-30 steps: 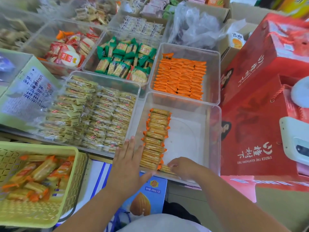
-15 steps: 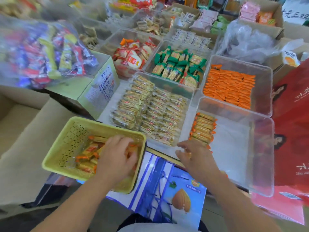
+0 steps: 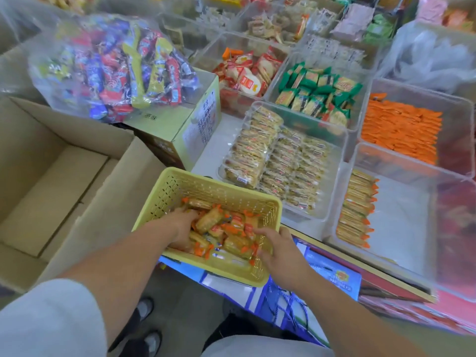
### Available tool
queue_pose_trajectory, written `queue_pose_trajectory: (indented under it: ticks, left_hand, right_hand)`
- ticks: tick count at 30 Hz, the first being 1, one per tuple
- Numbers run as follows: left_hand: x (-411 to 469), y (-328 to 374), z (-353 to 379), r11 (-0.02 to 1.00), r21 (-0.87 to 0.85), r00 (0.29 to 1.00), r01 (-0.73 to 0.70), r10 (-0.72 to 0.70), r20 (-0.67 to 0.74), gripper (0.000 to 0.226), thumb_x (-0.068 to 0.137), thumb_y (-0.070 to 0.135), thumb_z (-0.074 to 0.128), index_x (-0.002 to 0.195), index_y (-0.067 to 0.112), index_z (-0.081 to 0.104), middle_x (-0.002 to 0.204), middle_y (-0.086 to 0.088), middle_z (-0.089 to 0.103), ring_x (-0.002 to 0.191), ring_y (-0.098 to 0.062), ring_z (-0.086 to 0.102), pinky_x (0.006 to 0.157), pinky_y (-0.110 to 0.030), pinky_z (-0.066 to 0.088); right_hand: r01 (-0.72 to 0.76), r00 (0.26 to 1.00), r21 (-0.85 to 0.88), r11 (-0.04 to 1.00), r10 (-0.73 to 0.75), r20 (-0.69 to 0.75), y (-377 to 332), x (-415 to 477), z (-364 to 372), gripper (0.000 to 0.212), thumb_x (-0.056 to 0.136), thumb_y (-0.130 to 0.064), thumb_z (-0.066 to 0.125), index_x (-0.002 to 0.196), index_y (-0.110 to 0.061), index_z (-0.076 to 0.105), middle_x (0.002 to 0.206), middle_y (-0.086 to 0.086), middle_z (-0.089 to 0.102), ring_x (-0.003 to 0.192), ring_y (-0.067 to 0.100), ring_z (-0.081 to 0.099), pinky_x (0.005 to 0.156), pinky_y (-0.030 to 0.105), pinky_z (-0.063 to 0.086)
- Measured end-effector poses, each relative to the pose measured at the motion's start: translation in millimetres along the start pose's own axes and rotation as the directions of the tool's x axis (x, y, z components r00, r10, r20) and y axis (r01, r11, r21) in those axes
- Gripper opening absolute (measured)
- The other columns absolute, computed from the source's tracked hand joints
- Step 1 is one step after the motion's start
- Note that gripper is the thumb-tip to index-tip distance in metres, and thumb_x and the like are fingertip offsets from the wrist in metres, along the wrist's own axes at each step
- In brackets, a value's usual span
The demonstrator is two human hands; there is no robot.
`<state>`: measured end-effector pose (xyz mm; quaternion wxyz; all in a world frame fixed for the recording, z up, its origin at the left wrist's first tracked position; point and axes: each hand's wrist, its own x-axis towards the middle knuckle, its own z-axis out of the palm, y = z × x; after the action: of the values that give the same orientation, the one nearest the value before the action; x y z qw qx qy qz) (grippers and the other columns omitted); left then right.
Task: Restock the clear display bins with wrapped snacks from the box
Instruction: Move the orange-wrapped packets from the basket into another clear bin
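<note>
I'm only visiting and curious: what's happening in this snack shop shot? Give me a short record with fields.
Left hand: buried among orange-ended wrapped snacks, fingers hidden
Right hand: reaches into the same pile from the right
Container: yellow perforated plastic basket, partly full
Likely target: clear plastic bin at right, one snack row along its left wall
Far left: open brown cardboard box

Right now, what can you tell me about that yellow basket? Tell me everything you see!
The yellow basket looks like plastic, rectangular, with walls full of small holes. It sits partly over a blue box, beside an open cardboard box. Inside lies a loose heap of orange-ended wrapped snacks. The left hand digs into the heap; the right hand reaches over the right rim onto the snacks.
</note>
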<state>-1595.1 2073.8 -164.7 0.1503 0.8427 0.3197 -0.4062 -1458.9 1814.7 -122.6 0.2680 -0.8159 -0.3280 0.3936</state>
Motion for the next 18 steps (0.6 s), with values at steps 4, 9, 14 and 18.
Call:
queue_pose_trajectory:
  ticks: [4,9,14,18]
  left_hand:
    - [17.0,1.3,2.3,1.0,-0.017,0.996,0.001,0.0,0.088,0.096,0.071,0.042,0.089,0.149,0.031,0.036,0.13,-0.01,0.046,0.106,-0.028,0.059,0.083,-0.037,0.053]
    - [30.6,4.6,10.9,1.0,-0.004,0.98,-0.024,0.024,0.196,0.09,0.079,0.048,0.081,0.154,0.037,0.034,0.149,-0.011,0.039,0.124,-0.033,0.055,0.097,-0.04,0.053]
    - [37.0,9.2,14.5,0.999,0.004,0.979,-0.036,0.034,0.2,0.096,0.075,0.062,0.079,0.156,0.036,0.034,0.158,-0.009,0.033,0.136,-0.035,0.048,0.108,-0.043,0.048]
    - [34.4,10.4,10.6,0.996,-0.032,0.977,-0.083,0.088,0.193,0.099,0.072,0.061,0.083,0.154,0.029,0.038,0.152,-0.006,0.045,0.13,-0.031,0.053,0.103,-0.04,0.05]
  right_hand:
    - [-0.024,1.0,0.003,1.0,0.024,-0.009,1.9,0.4,5.3,0.044,0.102,-0.015,0.052,0.135,-0.045,0.047,0.117,-0.003,0.036,0.054,0.009,0.049,0.046,0.019,0.044]
    - [-0.06,0.998,0.026,0.998,0.06,-0.016,1.5,1.2,9.6,0.049,0.1,-0.008,0.044,0.134,-0.043,0.048,0.119,-0.002,0.037,0.055,0.011,0.049,0.046,0.021,0.044]
    - [-0.078,0.997,0.041,0.996,0.078,-0.007,-1.5,1.4,9.8,0.05,0.099,-0.006,0.041,0.136,-0.041,0.047,0.121,-0.001,0.035,0.058,0.018,0.052,0.049,0.03,0.05]
    - [-0.082,0.997,0.066,0.994,0.082,-0.006,-0.7,1.5,8.4,0.05,0.1,-0.006,0.042,0.134,-0.042,0.047,0.122,0.0,0.036,0.059,0.016,0.052,0.046,0.024,0.046]
